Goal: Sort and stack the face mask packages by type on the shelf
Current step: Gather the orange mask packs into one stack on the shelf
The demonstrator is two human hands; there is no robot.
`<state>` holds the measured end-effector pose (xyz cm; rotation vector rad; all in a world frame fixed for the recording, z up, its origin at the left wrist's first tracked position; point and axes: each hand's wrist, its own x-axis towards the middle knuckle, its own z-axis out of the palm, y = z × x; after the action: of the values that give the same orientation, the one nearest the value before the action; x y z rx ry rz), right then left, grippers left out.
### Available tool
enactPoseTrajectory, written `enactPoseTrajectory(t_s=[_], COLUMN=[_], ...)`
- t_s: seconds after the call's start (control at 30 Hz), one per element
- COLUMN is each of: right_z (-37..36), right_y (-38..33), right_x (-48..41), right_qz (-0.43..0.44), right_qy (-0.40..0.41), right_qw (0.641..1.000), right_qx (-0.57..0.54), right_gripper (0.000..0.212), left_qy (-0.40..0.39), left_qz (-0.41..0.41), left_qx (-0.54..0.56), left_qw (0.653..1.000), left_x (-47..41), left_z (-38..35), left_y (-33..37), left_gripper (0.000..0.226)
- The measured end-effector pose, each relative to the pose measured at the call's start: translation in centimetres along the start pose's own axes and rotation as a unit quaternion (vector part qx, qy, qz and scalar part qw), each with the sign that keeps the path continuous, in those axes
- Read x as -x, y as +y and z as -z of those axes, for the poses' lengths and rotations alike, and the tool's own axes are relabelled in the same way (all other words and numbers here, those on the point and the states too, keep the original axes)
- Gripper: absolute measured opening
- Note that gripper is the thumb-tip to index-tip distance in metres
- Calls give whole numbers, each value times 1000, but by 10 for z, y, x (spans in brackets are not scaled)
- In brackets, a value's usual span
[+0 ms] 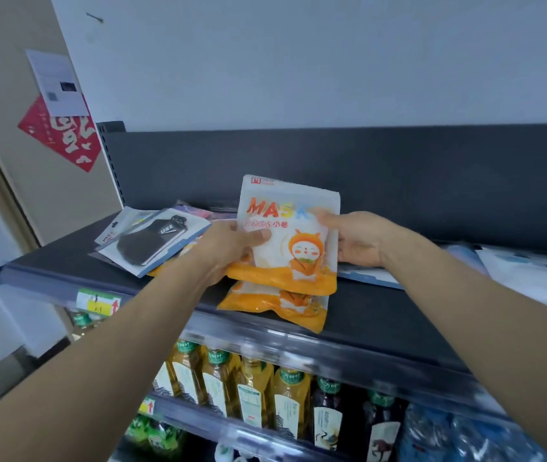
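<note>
Both hands grip one orange mask package (287, 235) by its sides, left hand (232, 248) and right hand (355, 240) each pinching an edge, above a second orange package (275, 305) overhanging the shelf (382, 315) lip (bare shelf right). One black-mask package (152, 241) lies left.
</note>
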<state>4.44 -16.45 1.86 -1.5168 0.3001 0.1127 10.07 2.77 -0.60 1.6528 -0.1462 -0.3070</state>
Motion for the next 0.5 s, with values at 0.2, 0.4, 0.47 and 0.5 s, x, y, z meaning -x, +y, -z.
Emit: enactPoseTrajectory(t_s=[0.2, 0.4, 0.47, 0.5], right_z=[7, -3, 0, 4], right_y=[17, 25, 24, 21], right_x=[-15, -24, -26, -27], right_qz=[-74, -113, -85, -60], right_qy=[146, 135, 154, 180], right_qw=[967, 974, 977, 976], right_qx=[196, 141, 119, 108], right_gripper=[39, 18, 25, 22], left_qy=[92, 124, 129, 129], left_qz=[-36, -16, -13, -14], left_qx=[-8, -28, -23, -21], left_qw=[995, 992, 991, 991], left_x=[-2, 6, 6, 6], left_z=[20, 26, 28, 28], left_y=[10, -1, -4, -3], left_gripper=[18, 28, 28, 27])
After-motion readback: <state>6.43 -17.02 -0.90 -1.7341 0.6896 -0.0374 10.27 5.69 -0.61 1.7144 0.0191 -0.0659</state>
